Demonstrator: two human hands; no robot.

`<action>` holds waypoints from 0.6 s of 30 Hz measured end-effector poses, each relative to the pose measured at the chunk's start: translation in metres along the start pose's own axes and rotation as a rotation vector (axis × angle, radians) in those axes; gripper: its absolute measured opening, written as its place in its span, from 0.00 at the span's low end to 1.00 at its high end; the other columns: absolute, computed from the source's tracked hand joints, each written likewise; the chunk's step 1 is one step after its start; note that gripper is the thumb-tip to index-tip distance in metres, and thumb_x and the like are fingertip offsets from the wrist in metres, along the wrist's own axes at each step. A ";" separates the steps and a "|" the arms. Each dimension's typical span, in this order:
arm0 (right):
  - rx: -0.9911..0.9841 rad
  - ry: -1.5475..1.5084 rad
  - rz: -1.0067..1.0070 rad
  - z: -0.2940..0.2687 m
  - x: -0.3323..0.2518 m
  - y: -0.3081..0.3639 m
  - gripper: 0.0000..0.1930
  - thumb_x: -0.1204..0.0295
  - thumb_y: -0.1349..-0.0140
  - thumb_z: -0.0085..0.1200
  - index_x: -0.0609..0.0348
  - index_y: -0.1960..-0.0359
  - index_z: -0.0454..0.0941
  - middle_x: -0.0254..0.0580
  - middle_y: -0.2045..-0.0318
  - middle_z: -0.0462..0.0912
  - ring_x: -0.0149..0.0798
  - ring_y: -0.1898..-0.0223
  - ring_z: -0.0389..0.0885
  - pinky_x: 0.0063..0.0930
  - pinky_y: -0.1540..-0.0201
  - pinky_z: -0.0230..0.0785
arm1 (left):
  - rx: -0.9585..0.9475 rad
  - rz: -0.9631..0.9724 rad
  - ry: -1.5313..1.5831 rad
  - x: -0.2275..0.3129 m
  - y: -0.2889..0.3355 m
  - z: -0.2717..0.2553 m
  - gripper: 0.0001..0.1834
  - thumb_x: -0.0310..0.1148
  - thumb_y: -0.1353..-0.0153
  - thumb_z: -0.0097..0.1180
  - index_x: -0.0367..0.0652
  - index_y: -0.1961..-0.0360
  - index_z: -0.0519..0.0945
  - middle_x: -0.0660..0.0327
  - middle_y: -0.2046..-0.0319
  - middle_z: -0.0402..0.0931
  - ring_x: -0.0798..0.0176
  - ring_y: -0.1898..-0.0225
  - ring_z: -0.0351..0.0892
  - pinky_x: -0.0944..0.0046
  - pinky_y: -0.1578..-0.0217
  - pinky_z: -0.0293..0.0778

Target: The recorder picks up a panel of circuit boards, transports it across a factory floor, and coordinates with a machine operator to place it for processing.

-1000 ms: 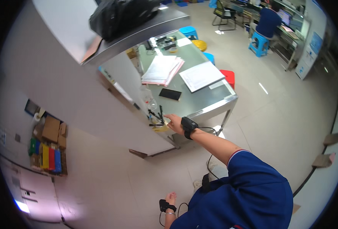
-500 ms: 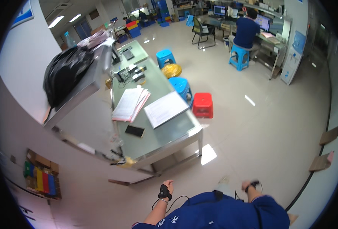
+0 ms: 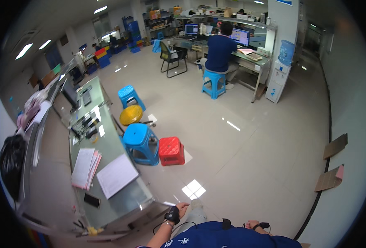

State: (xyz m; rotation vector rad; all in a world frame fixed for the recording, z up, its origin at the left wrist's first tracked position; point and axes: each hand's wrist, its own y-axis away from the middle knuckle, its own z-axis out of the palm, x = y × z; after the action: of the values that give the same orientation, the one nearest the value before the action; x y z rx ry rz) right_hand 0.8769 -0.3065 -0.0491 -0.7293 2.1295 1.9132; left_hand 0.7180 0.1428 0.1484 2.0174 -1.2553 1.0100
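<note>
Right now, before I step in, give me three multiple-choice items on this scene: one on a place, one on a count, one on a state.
1. Where does the red stool stand?
A. Right of a blue stool, beside the long table
B. On the table
C. Under the water cooler

2. How many blue stools show?
A. One
B. Three
C. Five

3. What does the left hand hold?
A. A phone
B. A stool
C. Nothing seen

Answers: 1 A, it sits on the floor by the table. 2 B, two near the table, one under the seated person. 3 C, its fingers look empty.
</note>
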 end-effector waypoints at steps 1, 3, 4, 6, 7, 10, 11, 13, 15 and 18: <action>-0.021 0.103 0.002 0.030 -0.029 0.014 0.11 0.73 0.42 0.41 0.58 0.59 0.71 0.43 0.72 0.76 0.39 0.74 0.77 0.31 0.75 0.73 | -0.007 -0.029 -0.023 0.002 -0.017 -0.005 0.12 0.32 0.46 0.46 0.43 0.62 0.76 0.53 0.69 0.76 0.59 0.68 0.76 0.66 0.65 0.71; -0.038 0.196 -0.002 0.076 -0.092 0.027 0.12 0.73 0.42 0.40 0.58 0.58 0.71 0.42 0.71 0.76 0.36 0.74 0.77 0.28 0.75 0.73 | 0.029 -0.024 -0.001 -0.005 -0.053 -0.018 0.12 0.31 0.47 0.45 0.43 0.62 0.76 0.53 0.70 0.76 0.59 0.68 0.76 0.66 0.66 0.71; -0.148 0.290 -0.072 0.094 -0.118 0.022 0.12 0.73 0.42 0.41 0.59 0.57 0.71 0.41 0.70 0.77 0.34 0.74 0.77 0.26 0.75 0.72 | 0.046 -0.060 -0.039 0.009 -0.071 -0.031 0.12 0.31 0.47 0.44 0.43 0.63 0.76 0.53 0.70 0.76 0.59 0.68 0.76 0.65 0.66 0.72; -0.253 0.372 -0.147 0.120 -0.164 0.008 0.13 0.73 0.43 0.41 0.59 0.57 0.71 0.40 0.70 0.77 0.32 0.75 0.77 0.24 0.75 0.71 | 0.082 -0.065 -0.049 -0.004 -0.116 -0.036 0.12 0.31 0.47 0.44 0.42 0.63 0.76 0.53 0.70 0.76 0.59 0.68 0.76 0.65 0.66 0.72; -0.288 0.468 -0.220 0.131 -0.186 0.001 0.12 0.72 0.42 0.41 0.60 0.57 0.71 0.40 0.69 0.77 0.32 0.74 0.77 0.24 0.75 0.71 | 0.129 -0.084 -0.056 -0.008 -0.139 -0.042 0.12 0.31 0.47 0.44 0.42 0.63 0.76 0.53 0.69 0.76 0.60 0.68 0.76 0.65 0.66 0.72; -0.286 0.528 -0.286 0.156 -0.258 -0.026 0.13 0.72 0.42 0.42 0.60 0.57 0.71 0.40 0.68 0.77 0.31 0.73 0.77 0.23 0.74 0.72 | 0.080 -0.096 -0.016 0.000 -0.222 -0.059 0.12 0.31 0.46 0.44 0.42 0.63 0.76 0.54 0.68 0.76 0.59 0.68 0.76 0.66 0.66 0.72; -0.257 0.507 -0.282 0.160 -0.284 -0.036 0.13 0.72 0.42 0.42 0.59 0.56 0.70 0.40 0.68 0.77 0.32 0.72 0.77 0.24 0.73 0.72 | 0.087 -0.027 0.019 0.006 -0.253 -0.063 0.12 0.31 0.45 0.44 0.42 0.63 0.76 0.54 0.68 0.76 0.59 0.68 0.76 0.66 0.65 0.71; -0.202 0.344 -0.265 0.168 -0.327 -0.054 0.12 0.73 0.43 0.41 0.58 0.57 0.71 0.40 0.68 0.77 0.33 0.71 0.77 0.25 0.72 0.72 | 0.087 0.102 -0.002 0.025 -0.314 -0.071 0.11 0.29 0.45 0.44 0.40 0.62 0.75 0.54 0.68 0.76 0.59 0.67 0.76 0.66 0.65 0.71; -0.123 0.234 -0.277 0.175 -0.369 -0.058 0.12 0.74 0.42 0.39 0.58 0.58 0.71 0.40 0.68 0.77 0.34 0.72 0.78 0.25 0.73 0.72 | 0.086 0.152 0.037 0.052 -0.372 -0.078 0.11 0.28 0.45 0.44 0.39 0.63 0.75 0.54 0.69 0.76 0.60 0.67 0.76 0.66 0.65 0.71; -0.050 0.181 -0.223 0.191 -0.408 -0.080 0.12 0.73 0.42 0.38 0.59 0.60 0.72 0.41 0.70 0.77 0.34 0.73 0.78 0.26 0.73 0.72 | 0.046 0.167 0.118 0.078 -0.444 -0.082 0.11 0.29 0.45 0.45 0.38 0.63 0.75 0.54 0.69 0.76 0.59 0.65 0.76 0.67 0.63 0.70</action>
State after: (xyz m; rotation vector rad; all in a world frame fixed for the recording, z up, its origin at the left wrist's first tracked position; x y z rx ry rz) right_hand 1.2313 -0.0305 0.0357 -1.1377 2.0040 1.8495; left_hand 1.1186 0.3493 0.2305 1.8811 -1.3656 1.2283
